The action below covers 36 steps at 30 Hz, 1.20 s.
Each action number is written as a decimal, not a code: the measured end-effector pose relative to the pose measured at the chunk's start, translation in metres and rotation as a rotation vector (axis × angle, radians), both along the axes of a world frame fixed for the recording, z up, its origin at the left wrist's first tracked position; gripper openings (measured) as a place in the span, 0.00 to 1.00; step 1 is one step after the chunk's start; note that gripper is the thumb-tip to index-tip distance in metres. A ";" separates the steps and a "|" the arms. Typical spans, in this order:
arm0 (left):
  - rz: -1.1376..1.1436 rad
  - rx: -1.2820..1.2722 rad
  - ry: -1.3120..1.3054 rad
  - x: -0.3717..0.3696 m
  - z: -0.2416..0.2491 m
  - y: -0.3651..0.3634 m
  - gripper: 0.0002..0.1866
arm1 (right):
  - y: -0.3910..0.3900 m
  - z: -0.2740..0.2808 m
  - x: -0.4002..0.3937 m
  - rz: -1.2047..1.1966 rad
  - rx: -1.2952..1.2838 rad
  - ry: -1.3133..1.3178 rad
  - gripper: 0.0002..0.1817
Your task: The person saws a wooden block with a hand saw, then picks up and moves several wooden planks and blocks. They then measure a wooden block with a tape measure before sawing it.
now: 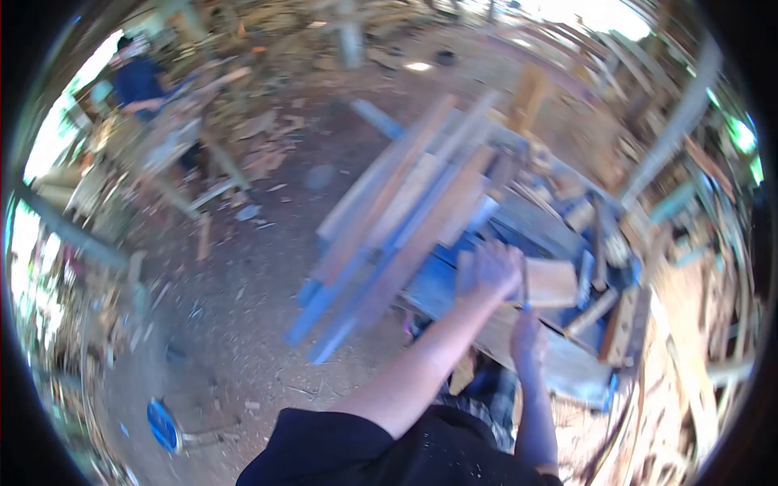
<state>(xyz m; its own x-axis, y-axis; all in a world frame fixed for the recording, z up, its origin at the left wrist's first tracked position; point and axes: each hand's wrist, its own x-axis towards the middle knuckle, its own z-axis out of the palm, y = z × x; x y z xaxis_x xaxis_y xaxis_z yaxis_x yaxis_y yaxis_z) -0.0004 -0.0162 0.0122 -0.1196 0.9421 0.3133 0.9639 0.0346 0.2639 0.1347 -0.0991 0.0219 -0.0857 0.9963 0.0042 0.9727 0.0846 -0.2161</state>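
On the workbench [567, 364], my left hand [496, 271] presses down on a short wooden block [551, 283], its fingers blurred and bunched. My right hand [528, 340], nearer my body, is closed around the handle of a thin dark tool [525, 283]. The tool points away from me and crosses the block close to my left hand. Its tip and exact kind are too blurred to make out.
Long boards [405, 211] stick out over the bench's left side. Offcuts and tools [600, 243] crowd its right side. A person [138, 77] stands at another bench at the upper left. A blue round object [164, 425] lies on the floor.
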 end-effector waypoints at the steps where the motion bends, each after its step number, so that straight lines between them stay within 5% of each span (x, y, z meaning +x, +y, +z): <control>1: -0.001 -0.087 -0.030 -0.002 0.015 -0.002 0.13 | -0.013 0.000 0.003 0.008 0.037 -0.057 0.14; 7: 0.045 -0.041 -0.057 0.009 -0.011 0.012 0.19 | 0.037 -0.019 -0.009 0.067 0.016 -0.024 0.08; 13: 0.071 -0.093 -0.081 0.011 -0.011 0.019 0.22 | -0.007 0.006 0.003 -0.088 -0.115 0.023 0.14; 23: 0.105 -0.063 -0.028 0.012 -0.012 0.016 0.21 | 0.010 0.025 -0.005 -0.079 -0.174 0.118 0.07; 33: 0.078 -0.170 -0.054 0.010 -0.006 0.016 0.23 | 0.029 0.003 -0.007 -0.024 -0.070 0.151 0.13; 36: 0.079 -0.196 -0.081 0.011 -0.002 0.015 0.24 | 0.008 0.029 -0.003 -0.076 -0.268 0.053 0.09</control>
<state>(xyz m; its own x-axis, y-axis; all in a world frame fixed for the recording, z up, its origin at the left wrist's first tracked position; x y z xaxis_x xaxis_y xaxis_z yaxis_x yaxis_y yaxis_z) 0.0107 -0.0010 0.0107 -0.2131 0.9706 0.1118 0.9320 0.1676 0.3215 0.1321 -0.0906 0.0511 -0.0179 0.9661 -0.2575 0.9608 -0.0546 -0.2717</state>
